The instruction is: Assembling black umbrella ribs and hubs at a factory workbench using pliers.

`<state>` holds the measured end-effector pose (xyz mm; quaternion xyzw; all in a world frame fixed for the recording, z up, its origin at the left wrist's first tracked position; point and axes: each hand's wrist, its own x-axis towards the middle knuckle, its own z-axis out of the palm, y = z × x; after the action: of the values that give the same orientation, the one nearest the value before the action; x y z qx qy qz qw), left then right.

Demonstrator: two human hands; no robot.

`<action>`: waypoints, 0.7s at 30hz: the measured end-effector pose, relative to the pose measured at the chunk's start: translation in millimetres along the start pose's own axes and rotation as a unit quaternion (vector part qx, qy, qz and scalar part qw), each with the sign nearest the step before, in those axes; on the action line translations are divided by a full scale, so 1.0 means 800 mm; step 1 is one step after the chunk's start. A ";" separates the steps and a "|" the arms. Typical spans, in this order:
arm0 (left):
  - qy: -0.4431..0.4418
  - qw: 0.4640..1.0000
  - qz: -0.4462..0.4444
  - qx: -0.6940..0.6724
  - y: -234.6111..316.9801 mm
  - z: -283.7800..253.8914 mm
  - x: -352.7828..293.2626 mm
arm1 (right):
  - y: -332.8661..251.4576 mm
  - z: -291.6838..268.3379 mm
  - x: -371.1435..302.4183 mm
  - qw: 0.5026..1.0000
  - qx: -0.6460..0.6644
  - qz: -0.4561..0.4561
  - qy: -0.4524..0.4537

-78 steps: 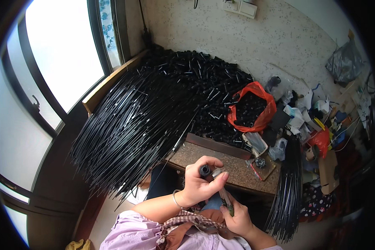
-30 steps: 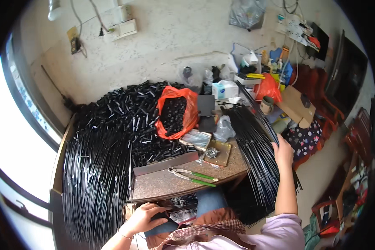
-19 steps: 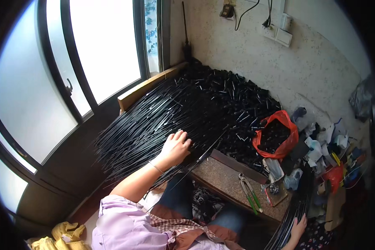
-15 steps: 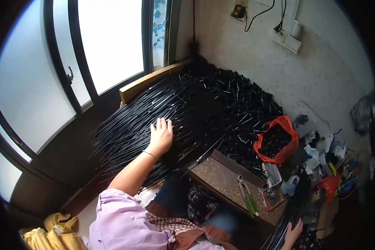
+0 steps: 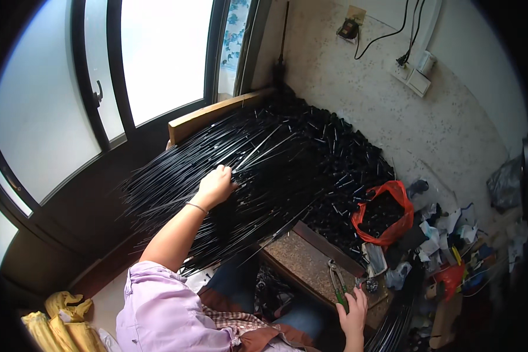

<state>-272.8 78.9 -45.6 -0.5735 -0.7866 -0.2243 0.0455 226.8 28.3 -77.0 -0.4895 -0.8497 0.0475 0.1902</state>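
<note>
My left hand (image 5: 216,186) is closed around a few thin black rods (image 5: 258,149), some of which rise at a slant above the others. Beneath it spreads a wide heap of long black rods (image 5: 176,170), their ends fanning toward the window. My right hand (image 5: 354,314) is over the near edge of the speckled board, fingers stretched and apart, with nothing seen in it. Close to its fingertips lie green-handled pliers (image 5: 337,281) and a little cluster of small metal parts (image 5: 369,285).
A mound of short black pieces (image 5: 340,141) fills the corner by the wall. The red plastic bag (image 5: 406,218) holds more black pieces. Scraps and papers (image 5: 437,237) lie at right, above another bundle of rods (image 5: 393,322). A wooden plank (image 5: 211,111) edges the heap.
My left hand has gone from lying open on the rods to closed around some, lifting them slightly. My right hand has moved left from the lower-right bundle toward the pliers.
</note>
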 end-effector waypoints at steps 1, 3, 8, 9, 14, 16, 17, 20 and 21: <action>-0.058 0.998 -0.012 0.019 0.003 -0.001 -0.007 | -0.011 0.009 0.006 1.000 -0.013 -0.019 -0.008; -0.071 0.997 0.012 0.017 -0.004 0.009 -0.004 | -0.013 0.036 0.015 0.999 0.008 -0.042 -0.013; 0.071 0.995 0.062 -0.045 -0.008 -0.016 0.010 | 0.000 0.053 0.029 0.998 0.051 -0.028 -0.012; 0.067 0.997 0.032 -0.039 -0.011 -0.022 0.018 | 0.003 0.053 0.029 0.998 0.053 -0.030 -0.011; 0.006 0.976 -0.001 -0.220 0.048 -0.094 0.049 | 0.014 0.044 0.015 0.996 0.082 -0.018 0.006; -0.023 0.932 0.026 -0.360 0.088 -0.114 0.064 | 0.016 0.039 0.011 0.996 0.084 -0.011 0.007; -0.049 0.893 0.040 -0.447 0.114 -0.121 0.070 | 0.018 0.037 0.009 0.996 0.086 -0.005 0.006; -0.042 0.789 0.110 -0.603 0.201 -0.129 0.084 | 0.029 0.036 0.000 0.996 0.091 0.010 0.008; -0.054 0.763 0.108 -0.635 0.230 -0.133 0.080 | 0.032 0.037 -0.003 0.996 0.089 0.012 0.012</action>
<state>-144.6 136.9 126.0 -0.5635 -0.3982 -0.6350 -0.3473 237.9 42.8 -111.5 -0.4812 -0.8338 0.1192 0.2428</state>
